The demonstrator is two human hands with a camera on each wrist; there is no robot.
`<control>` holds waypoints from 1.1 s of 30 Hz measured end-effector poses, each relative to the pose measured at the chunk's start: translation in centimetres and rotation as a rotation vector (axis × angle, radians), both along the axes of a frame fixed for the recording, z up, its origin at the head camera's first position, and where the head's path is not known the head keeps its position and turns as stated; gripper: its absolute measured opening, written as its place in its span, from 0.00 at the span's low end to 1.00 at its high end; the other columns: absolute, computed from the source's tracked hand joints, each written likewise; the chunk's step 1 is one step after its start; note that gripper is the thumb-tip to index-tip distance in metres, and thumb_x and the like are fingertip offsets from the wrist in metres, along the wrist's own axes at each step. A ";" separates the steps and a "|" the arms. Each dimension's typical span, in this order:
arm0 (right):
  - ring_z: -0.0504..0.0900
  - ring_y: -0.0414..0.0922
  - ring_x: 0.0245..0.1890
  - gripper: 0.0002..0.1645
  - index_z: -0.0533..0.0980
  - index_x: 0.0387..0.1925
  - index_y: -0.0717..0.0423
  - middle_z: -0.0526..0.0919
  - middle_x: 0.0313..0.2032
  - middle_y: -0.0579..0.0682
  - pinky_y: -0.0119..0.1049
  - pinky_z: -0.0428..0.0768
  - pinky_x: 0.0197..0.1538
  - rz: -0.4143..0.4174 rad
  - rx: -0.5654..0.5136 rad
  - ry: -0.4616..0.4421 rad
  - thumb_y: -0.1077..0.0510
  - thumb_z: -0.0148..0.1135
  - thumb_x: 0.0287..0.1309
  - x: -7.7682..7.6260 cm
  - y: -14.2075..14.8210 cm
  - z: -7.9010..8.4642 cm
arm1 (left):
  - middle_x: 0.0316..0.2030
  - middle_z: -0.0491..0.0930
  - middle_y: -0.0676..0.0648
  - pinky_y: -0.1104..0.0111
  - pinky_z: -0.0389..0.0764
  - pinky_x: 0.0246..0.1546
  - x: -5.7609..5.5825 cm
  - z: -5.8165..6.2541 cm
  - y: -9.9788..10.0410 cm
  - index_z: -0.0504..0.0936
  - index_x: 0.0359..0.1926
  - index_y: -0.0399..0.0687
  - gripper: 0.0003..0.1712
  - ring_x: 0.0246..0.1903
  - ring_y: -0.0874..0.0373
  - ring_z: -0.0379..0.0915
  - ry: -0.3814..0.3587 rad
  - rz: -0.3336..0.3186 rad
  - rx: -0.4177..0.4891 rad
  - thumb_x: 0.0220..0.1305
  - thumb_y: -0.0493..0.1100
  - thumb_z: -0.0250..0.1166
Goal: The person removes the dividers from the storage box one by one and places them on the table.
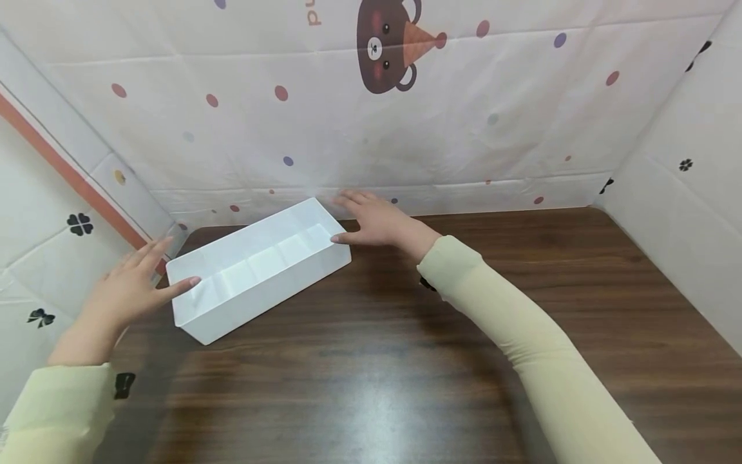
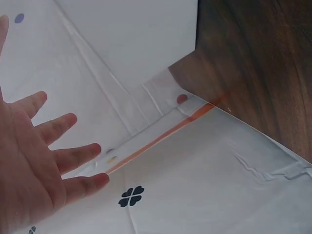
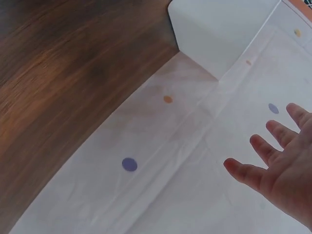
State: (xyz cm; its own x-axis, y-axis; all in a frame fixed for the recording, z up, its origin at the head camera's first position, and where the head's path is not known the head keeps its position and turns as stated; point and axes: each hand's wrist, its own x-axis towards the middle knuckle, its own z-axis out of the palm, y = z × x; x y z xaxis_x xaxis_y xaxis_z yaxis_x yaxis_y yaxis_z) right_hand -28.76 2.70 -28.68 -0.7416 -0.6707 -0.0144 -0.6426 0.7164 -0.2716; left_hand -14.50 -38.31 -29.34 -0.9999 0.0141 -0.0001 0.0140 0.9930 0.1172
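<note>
1. Two hands, the left hand (image 1: 127, 283) and the right hand (image 1: 377, 222), flank a white box (image 1: 278, 289), one at each short end; whether either thumb touches the rim is hard to tell.
2. Both grips are loose: fingers spread apart, pinching nothing.
3. The left wrist view cuts off the thumb at its edge; the right wrist view shows four fingers, with the hand cropped by the frame. Each catches only part of the box.
4. The box's outer rear side and underside are hidden, and the bear print (image 1: 382, 51) is cropped at the top.
5. The box is long, rectangular, thin-walled and open-topped, with paler bands across its inner floor.
6. It sits slantwise at the back left of the brown wooden table (image 1: 371, 361), near the dotted cloth backdrop (image 1: 324, 135).
</note>
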 end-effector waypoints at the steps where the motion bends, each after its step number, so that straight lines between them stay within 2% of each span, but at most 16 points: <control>1: 0.46 0.57 0.83 0.52 0.49 0.81 0.45 0.48 0.82 0.53 0.59 0.53 0.81 -0.004 0.003 -0.005 0.30 0.57 0.67 -0.1 -0.2 0.0 | 0.76 0.50 0.24 0.22 0.55 0.60 0.0 0.0 0.0 0.39 0.82 0.46 0.60 0.69 0.16 0.50 -0.006 0.003 -0.004 0.67 0.72 0.59; 5: 0.48 0.55 0.83 0.51 0.48 0.82 0.44 0.50 0.82 0.52 0.58 0.55 0.80 -0.018 -0.011 -0.034 0.32 0.57 0.69 -0.7 -0.8 0.2 | 0.75 0.51 0.22 0.24 0.62 0.57 0.0 0.1 -0.2 0.38 0.82 0.43 0.60 0.66 0.16 0.54 -0.052 0.026 0.002 0.68 0.73 0.56; 8: 0.50 0.55 0.83 0.51 0.48 0.82 0.46 0.52 0.82 0.52 0.54 0.55 0.81 -0.014 -0.046 -0.047 0.35 0.59 0.69 -1.4 -1.4 0.1 | 0.70 0.55 0.17 0.28 0.71 0.48 -0.3 0.3 -0.6 0.34 0.81 0.39 0.61 0.62 0.16 0.61 -0.108 0.063 0.020 0.70 0.74 0.52; 11: 0.52 0.54 0.82 0.50 0.50 0.81 0.49 0.54 0.81 0.53 0.51 0.56 0.81 -0.013 -0.074 -0.049 0.37 0.60 0.69 -2.0 -2.2 -0.3 | 0.66 0.56 0.13 0.34 0.75 0.43 -0.6 0.3 -1.2 0.29 0.78 0.33 0.63 0.58 0.15 0.66 -0.168 0.101 0.035 0.71 0.74 0.49; 16: 0.61 0.52 0.79 0.46 0.55 0.79 0.56 0.62 0.78 0.55 0.46 0.61 0.80 -0.018 -0.063 -0.028 0.41 0.60 0.70 -2.6 -3.9 -1.8 | 0.65 0.56 0.12 0.32 0.74 0.48 -0.7 -0.6 -2.2 0.27 0.74 0.21 0.66 0.60 0.15 0.62 -0.247 0.144 0.061 0.72 0.74 0.46; 21: 0.66 0.51 0.77 0.41 0.59 0.78 0.56 0.66 0.76 0.54 0.44 0.65 0.78 -0.038 -0.017 -0.045 0.43 0.58 0.72 -2.7 -5.5 -3.1 | 0.65 0.54 0.12 0.30 0.72 0.51 -0.3 -1.8 -3.0 0.37 0.73 0.15 0.63 0.61 0.15 0.59 -0.274 0.160 0.059 0.74 0.73 0.44; 27: 0.67 0.50 0.76 0.38 0.60 0.77 0.54 0.67 0.76 0.52 0.43 0.67 0.76 -0.078 0.034 -0.043 0.45 0.56 0.74 -2.9 -6.3 -4.1 | 0.61 0.65 0.15 0.35 0.76 0.46 -0.2 -2.4 -3.0 0.57 0.69 0.18 0.57 0.56 0.18 0.68 -0.317 0.169 0.030 0.73 0.74 0.43; 33: 0.74 0.52 0.71 0.35 0.60 0.78 0.50 0.72 0.72 0.53 0.47 0.74 0.71 -0.136 0.026 -0.026 0.48 0.55 0.75 -3.2 -6.2 -4.8 | 0.58 0.69 0.16 0.36 0.78 0.45 -0.3 -2.6 -2.6 0.66 0.62 0.19 0.54 0.52 0.21 0.71 -0.344 0.200 0.031 0.75 0.73 0.41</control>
